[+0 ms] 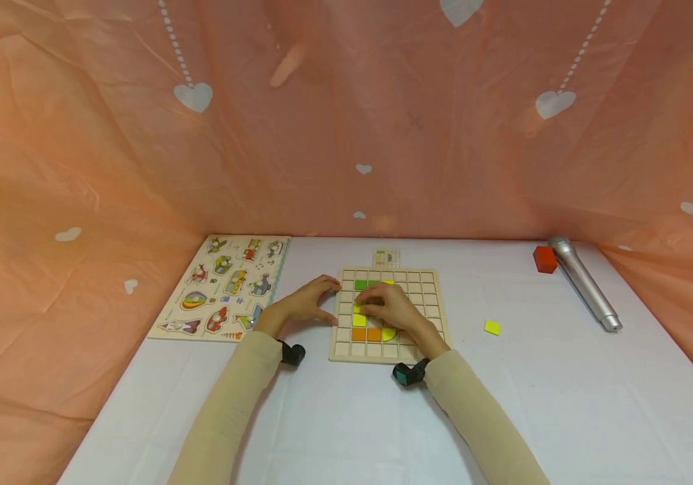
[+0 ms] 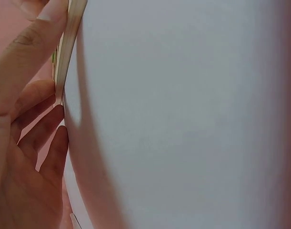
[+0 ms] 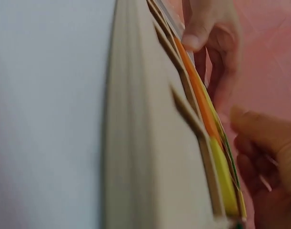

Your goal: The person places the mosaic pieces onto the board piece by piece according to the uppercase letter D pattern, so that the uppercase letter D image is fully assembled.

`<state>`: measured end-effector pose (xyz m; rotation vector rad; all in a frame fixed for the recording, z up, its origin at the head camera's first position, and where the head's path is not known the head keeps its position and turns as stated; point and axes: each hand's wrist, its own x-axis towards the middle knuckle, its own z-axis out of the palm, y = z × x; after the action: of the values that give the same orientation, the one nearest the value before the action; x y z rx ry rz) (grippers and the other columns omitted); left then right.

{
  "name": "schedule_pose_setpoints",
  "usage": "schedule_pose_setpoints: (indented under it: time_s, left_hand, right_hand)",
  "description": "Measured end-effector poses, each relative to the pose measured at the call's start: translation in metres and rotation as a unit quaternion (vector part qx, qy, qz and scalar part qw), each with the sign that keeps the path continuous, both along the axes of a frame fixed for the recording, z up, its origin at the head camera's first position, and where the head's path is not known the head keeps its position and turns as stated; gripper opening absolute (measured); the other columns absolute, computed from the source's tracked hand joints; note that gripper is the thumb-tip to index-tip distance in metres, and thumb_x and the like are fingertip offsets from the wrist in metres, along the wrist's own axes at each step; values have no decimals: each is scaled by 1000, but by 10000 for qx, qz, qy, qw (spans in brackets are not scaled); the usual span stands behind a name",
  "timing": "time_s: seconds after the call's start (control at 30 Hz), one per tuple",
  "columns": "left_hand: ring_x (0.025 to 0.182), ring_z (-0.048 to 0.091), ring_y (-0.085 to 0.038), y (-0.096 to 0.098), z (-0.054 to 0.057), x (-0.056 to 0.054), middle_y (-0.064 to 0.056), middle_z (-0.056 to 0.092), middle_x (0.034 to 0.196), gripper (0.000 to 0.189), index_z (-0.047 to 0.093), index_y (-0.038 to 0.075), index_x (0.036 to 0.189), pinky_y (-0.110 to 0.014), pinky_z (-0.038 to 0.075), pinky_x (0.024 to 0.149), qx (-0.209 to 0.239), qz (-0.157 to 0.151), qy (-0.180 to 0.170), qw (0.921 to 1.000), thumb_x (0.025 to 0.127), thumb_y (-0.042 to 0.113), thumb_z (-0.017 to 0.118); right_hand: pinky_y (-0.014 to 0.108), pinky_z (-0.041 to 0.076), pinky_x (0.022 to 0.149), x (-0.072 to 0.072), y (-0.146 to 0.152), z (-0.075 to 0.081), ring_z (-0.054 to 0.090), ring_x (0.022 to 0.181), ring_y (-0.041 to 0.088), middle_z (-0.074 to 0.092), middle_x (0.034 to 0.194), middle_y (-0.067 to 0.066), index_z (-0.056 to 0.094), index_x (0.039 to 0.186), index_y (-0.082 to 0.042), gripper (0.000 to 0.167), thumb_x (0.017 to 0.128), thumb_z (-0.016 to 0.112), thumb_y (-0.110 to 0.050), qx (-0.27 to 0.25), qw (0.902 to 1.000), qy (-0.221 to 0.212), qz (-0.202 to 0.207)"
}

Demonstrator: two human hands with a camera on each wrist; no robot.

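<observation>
A wooden grid board [image 1: 405,351] lies on the table, with green tiles [image 1: 361,285], orange tiles [image 1: 358,334] and yellow pieces in its cells. My left hand [image 1: 305,303] is at the board's left edge, its thumb and fingers spread along the side; the left wrist view shows the fingertips close against the wooden rim. Over the board's left part, my right hand [image 1: 391,306] has thumb and fingers drawn together at a yellow square tile [image 1: 356,308], which is partly hidden by them. Just below sits another yellow tile [image 1: 359,320]. A rounded yellow piece [image 1: 388,334] ends the orange row.
A small pattern card [image 1: 386,258] lies behind the board. To the left is a picture puzzle board [image 1: 225,286] with vehicles. On the right are a loose yellow tile [image 1: 491,327], a red block [image 1: 544,259] and a silver microphone [image 1: 585,283]. A pink curtain [image 1: 346,135] hangs behind.
</observation>
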<state>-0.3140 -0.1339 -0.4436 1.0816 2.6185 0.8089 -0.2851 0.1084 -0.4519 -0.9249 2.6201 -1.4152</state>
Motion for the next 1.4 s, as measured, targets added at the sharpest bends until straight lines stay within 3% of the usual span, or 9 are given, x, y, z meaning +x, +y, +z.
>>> schedule_pose_setpoints:
  time_s: [0.23, 0.43, 0.67, 0.87, 1.0, 1.2, 1.4]
  left_hand:
    - [131, 35, -32, 1, 1, 0, -18, 41, 136, 73, 47, -6, 129, -41, 23, 114, -17, 33, -1, 10000, 72, 25, 81]
    - [130, 35, -32, 1, 1, 1, -18, 41, 136, 74, 47, -6, 129, -41, 23, 114, 7, 49, -37, 10000, 71, 25, 81]
    - [130, 35, -32, 2, 1, 2, -18, 41, 136, 73, 48, -5, 129, -41, 23, 114, -31, 81, -70, 9999, 71, 25, 81]
    - [131, 35, -31, 2, 0, 2, -17, 41, 136, 72, 48, -5, 129, -41, 23, 114, -60, 80, -41, 9999, 72, 24, 81]
    - [130, 34, -32, 1, -1, 2, -18, 41, 136, 72, 47, -6, 129, -42, 23, 114, -11, 42, -36, 10000, 72, 23, 81]
    - [130, 35, -31, 1, 0, 2, -18, 41, 136, 73, 47, -6, 129, -41, 23, 114, -78, 73, -32, 9999, 72, 24, 81]
    - [131, 35, -31, 2, 2, 2, -17, 41, 136, 73, 47, -5, 129, -41, 23, 114, -131, 101, -23, 9999, 72, 25, 81]
  right_hand:
    - [39, 48, 96, 2, 39, 12, 54, 112, 29, 58, 122, 9, 62, 118, -4, 31, 87, 65, -11, -758, 9943, -653, -364]
    - [35, 43, 101, 10, 93, 14, 51, 114, 25, 56, 124, 13, 58, 122, -2, 42, 84, 70, -15, -972, 9893, -695, -834]
    - [17, 44, 94, 31, 156, 15, 50, 112, 33, 53, 123, 24, 46, 132, 3, 58, 82, 71, -8, -867, 9899, -344, -1071]
    - [16, 41, 90, 49, 199, 14, 44, 116, 32, 46, 130, 17, 33, 142, -5, 78, 78, 76, -16, -198, 9865, -766, -1431]
    - [12, 41, 85, 57, 214, 9, 45, 116, 33, 47, 133, 19, 37, 141, -6, 76, 78, 76, -22, 207, 9804, -1106, -1615]
    - [2, 36, 84, 60, 222, 2, 46, 116, 32, 51, 132, 17, 48, 133, -5, 65, 79, 74, -30, 676, 9774, -1047, -1708]
    - [2, 38, 84, 63, 222, 2, 51, 101, 3, 58, 121, 12, 62, 120, -8, 47, 80, 74, -29, 920, 9788, -761, -1666]
